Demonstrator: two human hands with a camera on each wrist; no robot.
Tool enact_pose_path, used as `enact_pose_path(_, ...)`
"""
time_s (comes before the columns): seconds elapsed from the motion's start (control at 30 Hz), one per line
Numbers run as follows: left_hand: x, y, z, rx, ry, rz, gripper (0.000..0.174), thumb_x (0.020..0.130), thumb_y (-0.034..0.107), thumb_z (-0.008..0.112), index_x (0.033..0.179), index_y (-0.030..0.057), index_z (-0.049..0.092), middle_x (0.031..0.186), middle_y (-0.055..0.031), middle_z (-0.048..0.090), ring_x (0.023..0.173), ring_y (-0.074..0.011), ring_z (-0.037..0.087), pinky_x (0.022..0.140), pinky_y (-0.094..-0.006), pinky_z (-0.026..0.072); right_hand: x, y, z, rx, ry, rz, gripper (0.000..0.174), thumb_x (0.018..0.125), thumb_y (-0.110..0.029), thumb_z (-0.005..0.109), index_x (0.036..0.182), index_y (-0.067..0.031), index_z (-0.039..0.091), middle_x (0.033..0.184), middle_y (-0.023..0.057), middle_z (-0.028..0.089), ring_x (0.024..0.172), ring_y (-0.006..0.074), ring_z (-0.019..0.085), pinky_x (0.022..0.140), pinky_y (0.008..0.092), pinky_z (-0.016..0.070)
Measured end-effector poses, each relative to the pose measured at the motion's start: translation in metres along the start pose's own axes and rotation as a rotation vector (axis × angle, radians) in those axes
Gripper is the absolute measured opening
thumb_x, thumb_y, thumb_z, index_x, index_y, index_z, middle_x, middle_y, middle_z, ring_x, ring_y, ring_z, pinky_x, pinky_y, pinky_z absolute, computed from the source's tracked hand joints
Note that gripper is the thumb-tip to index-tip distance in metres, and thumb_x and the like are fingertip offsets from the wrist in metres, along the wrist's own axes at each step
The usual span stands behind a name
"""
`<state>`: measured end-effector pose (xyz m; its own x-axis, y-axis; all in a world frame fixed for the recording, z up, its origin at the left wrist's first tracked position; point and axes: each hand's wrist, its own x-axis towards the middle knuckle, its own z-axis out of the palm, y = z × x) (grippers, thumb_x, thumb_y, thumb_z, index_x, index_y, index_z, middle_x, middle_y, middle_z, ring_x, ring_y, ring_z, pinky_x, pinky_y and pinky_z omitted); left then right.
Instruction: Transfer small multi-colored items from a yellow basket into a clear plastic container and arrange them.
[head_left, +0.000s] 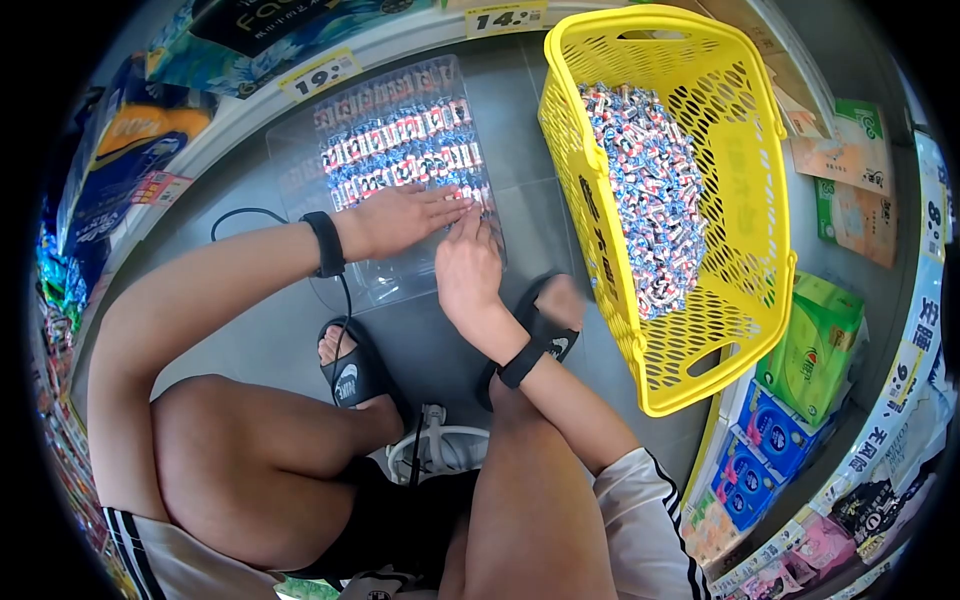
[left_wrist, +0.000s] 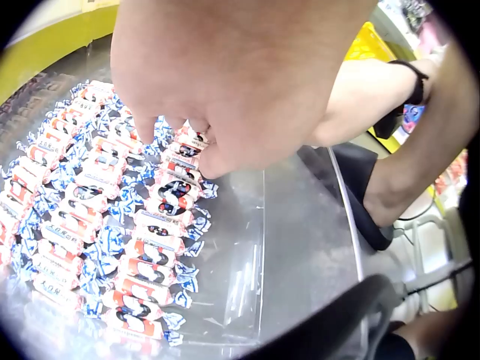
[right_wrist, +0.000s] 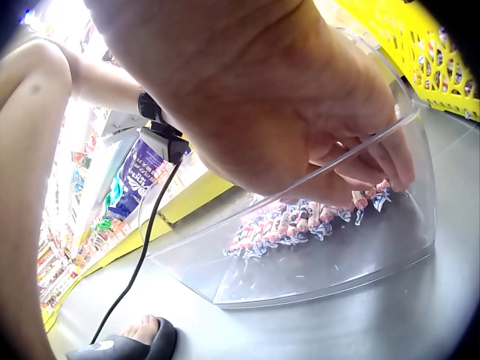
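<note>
Mid-frame, the left hand (head_left: 400, 220) lays straight fingers on candies (head_left: 400, 155) in the box (head_left: 385, 287), seemingly steadying rows; whether the right hand (head_left: 470, 275) pinches any, I cannot tell.

Forearms (head_left: 235, 258) angled inward, left hand (head_left: 405, 220) palm down, fingers (head_left: 445, 208) extended, right hand (head_left: 470, 268) just beside it

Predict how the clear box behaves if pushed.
The clear box likely slides rather than tips: it sits low and broad on smooth floor. Its thin-looking walls may flex. Candies lying in rows could shift if jolted.
</note>
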<state>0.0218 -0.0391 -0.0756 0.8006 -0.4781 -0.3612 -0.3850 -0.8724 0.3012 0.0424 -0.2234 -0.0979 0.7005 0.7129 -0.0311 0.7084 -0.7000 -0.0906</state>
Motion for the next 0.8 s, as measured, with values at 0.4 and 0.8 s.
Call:
enact_pose_path(0.4, 0.0, 0.004, 0.011, -0.014, -0.057, -0.04, 0.08, 0.092, 0.009, 0.064, 0.165, 0.0051, 0.032, 0.172, -0.0088, 0.035, 0.159, -0.0254, 0.034, 0.117, -0.0376, 0.0488, 0.0, 0.002, 0.006, 0.106, -0.034, -0.016, 0.05, 0.085, -0.002, 0.066, 0.13, 0.0191, 0.062, 0.141, 0.0303, 0.06, 0.118, 0.0378, 0.065, 0.105, 0.0409, 0.0536)
enact_pose_path(0.8, -0.015, 0.018, -0.033, -0.059, 0.088, -0.052, 0.074, 0.084, 0.005, 0.07, 0.154, 0.0004, 0.045, 0.156, -0.0166, 0.051, 0.142, -0.0318, 0.053, 0.107, -0.0399, 0.0555, 0.004, 0.009, -0.022, 0.306, -0.209, -0.063, 0.052, 0.081, 0.002, 0.068, 0.13, 0.0168, 0.059, 0.133, 0.0279, 0.063, 0.119, 0.0395, 0.065, 0.1, 0.0455, 0.0576)
